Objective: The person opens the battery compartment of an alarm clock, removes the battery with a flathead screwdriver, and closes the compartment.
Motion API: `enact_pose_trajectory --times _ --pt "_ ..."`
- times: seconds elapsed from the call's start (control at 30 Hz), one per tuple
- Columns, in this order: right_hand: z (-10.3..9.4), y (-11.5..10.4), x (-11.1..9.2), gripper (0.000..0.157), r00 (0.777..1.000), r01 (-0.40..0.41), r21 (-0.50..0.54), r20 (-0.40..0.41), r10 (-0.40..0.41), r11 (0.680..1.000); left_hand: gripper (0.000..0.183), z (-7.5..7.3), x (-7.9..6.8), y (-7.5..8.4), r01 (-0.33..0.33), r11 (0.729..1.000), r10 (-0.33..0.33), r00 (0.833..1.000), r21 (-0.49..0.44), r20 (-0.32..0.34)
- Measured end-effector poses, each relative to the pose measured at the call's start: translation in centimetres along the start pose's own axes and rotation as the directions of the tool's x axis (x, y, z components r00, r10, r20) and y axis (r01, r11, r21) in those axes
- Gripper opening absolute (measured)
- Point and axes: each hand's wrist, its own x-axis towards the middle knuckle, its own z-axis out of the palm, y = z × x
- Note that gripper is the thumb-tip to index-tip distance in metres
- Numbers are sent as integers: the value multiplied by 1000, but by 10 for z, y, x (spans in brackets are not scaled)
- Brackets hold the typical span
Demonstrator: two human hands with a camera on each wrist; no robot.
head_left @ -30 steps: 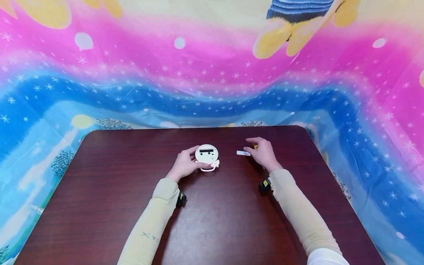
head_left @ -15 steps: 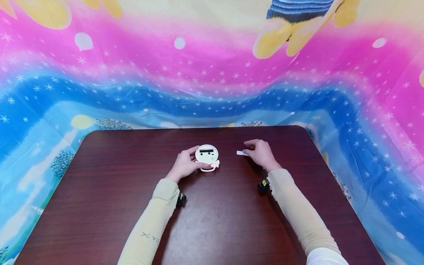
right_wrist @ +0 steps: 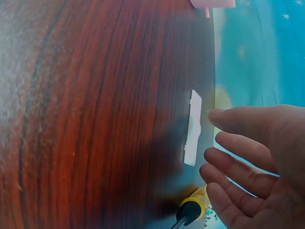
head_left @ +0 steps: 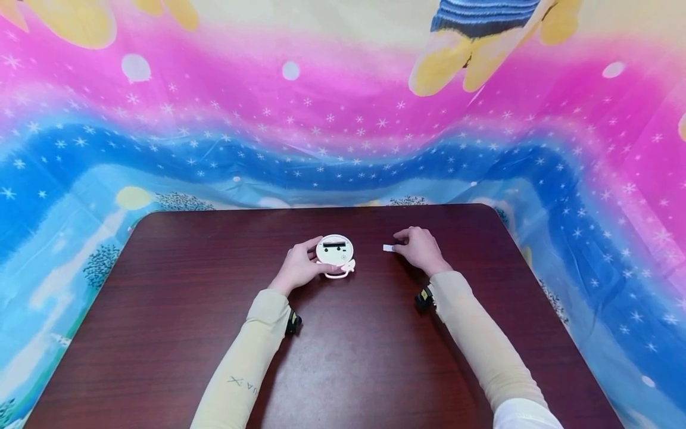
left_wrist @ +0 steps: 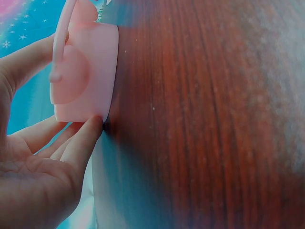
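A round cream device (head_left: 335, 255) stands on the table, with a dark slot and small dark holes facing up. It looks pink in the left wrist view, where its curved handle (left_wrist: 59, 36) shows. My left hand (head_left: 298, 266) grips its side, thumb near the handle and fingers round the far edge. A thin white strip-shaped cover (right_wrist: 193, 129) with small tabs lies flat to the right. Over it hovers my right hand (right_wrist: 252, 160), fingers loosely bent and seemingly apart from it. Below those fingers lies a screwdriver (right_wrist: 194, 207) with a yellow and black handle.
The dark red wooden table (head_left: 343, 357) has rounded far corners. A colourful printed cloth (head_left: 343, 119) hangs behind it and along both sides. Black wrist cameras (head_left: 424, 298) sit on both forearms.
My right hand has shifted slightly left and lower over the white cover, hiding more of it and the yellow handle. My left hand and the round device have stayed in place.
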Motion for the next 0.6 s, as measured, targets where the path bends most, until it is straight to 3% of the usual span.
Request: enact_pose_trajectory --times 0.6 --pt "8 -3 4 24 1000 -24 -72 -20 22 997 95 0 1 -1 -8 1000 8 1000 2 -5"
